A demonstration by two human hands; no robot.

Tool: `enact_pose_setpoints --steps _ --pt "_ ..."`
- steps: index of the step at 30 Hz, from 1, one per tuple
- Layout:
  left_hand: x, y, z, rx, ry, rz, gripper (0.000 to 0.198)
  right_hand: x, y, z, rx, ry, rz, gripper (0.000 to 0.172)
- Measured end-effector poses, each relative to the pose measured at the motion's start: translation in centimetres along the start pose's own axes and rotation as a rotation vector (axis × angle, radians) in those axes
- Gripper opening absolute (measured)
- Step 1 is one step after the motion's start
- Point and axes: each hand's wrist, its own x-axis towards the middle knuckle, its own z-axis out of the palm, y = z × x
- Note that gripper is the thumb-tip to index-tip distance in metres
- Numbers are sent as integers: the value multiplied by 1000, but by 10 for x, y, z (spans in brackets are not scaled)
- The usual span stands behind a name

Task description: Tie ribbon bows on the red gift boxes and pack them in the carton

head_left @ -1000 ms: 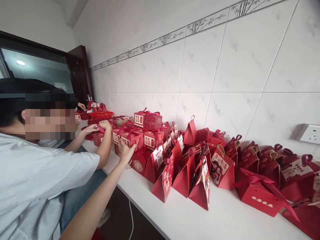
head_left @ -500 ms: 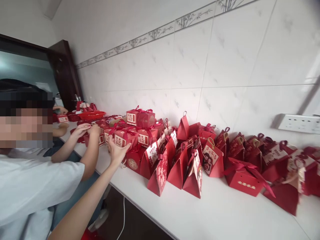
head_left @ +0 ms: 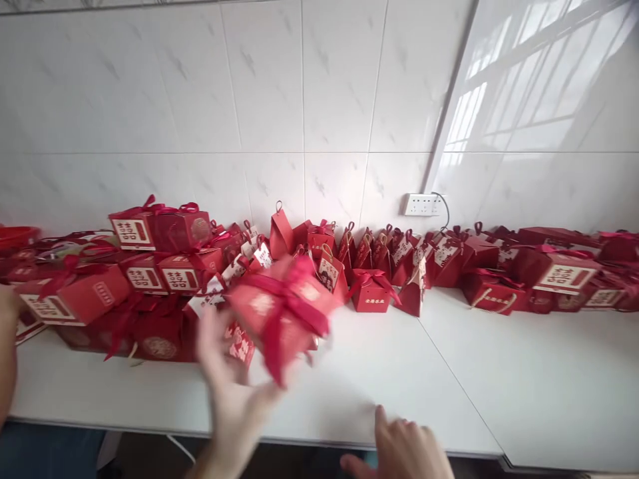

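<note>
My left hand [head_left: 229,392] is raised over the white counter's [head_left: 524,379] front edge with a red gift box [head_left: 284,303] tied with a red ribbon against its fingers. Both hand and box are smeared by motion. My right hand [head_left: 399,449] sits low at the counter's front edge, thumb up, fingers loosely apart, holding nothing. Just behind the held box lie stacked red square boxes [head_left: 150,229] with ribbons.
Red triangular gift bags [head_left: 369,256] and more red boxes [head_left: 554,273] line the tiled wall along the whole counter. A white socket strip [head_left: 422,204] is on the wall. Another person's forearm [head_left: 6,359] shows at the far left, near a red basin [head_left: 14,234].
The view has swung right, so the person beside me has left the picture but for a forearm. My left hand has come back from the stack with a red ribbon box. My right hand has appeared.
</note>
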Motion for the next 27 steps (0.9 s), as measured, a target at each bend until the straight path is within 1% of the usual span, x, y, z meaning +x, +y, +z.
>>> enact_pose_setpoints --steps 1,2,3,4,5,6,7,8,10,12,14,15,16,17,18,20,22,24,27 --pt "-16 -5 20 -8 -71 10 112 3 12 -12 129 -43 10 62" --pt "-30 -12 39 -23 -179 1 113 6 26 -22 311 -47 58 55" --pt "-43 -22 56 -7 -251 -28 114 6 40 -28 515 -50 113 54" --pt "-55 -32 70 33 -312 -61 115 5 55 -30 677 -10 175 57" --pt "-66 -43 81 88 -385 -103 116 3 68 -30 775 38 229 58" --pt "-76 -53 89 157 -459 -138 116 0 79 -29 831 84 272 58" --pt "-84 -61 93 213 -492 -153 112 -3 88 -26 847 125 305 57" --pt "-90 -68 93 242 -538 -149 104 -6 94 -24 838 155 325 55" --pt "-95 -74 88 232 -599 -161 78 -8 101 -23 818 192 354 52" --pt "-89 -73 83 153 -642 -209 53 -3 101 -29 847 205 385 55" --pt "-73 -68 86 57 -645 -251 42 8 98 -37 945 185 387 62" --pt "-63 -66 92 17 -639 -252 41 17 95 -41 1006 160 367 66" --pt "-53 -63 101 -14 -608 -240 41 26 91 -43 1062 126 331 69" --pt "-44 -61 111 -41 -589 -225 41 35 87 -45 1105 85 294 70" --pt "-36 -59 123 -70 -595 -210 42 45 83 -46 1134 45 257 69" --pt "-22 -58 145 -135 -652 -199 40 66 74 -45 1168 -10 172 62" --pt "-11 -60 160 -174 -691 -194 36 85 67 -44 1194 -28 59 54" --pt "-3 -65 165 -188 -692 -196 35 104 65 -46 1211 -78 -29 53" --pt "3 -75 159 -188 -677 -216 37 130 71 -60 1125 -265 -89 59"
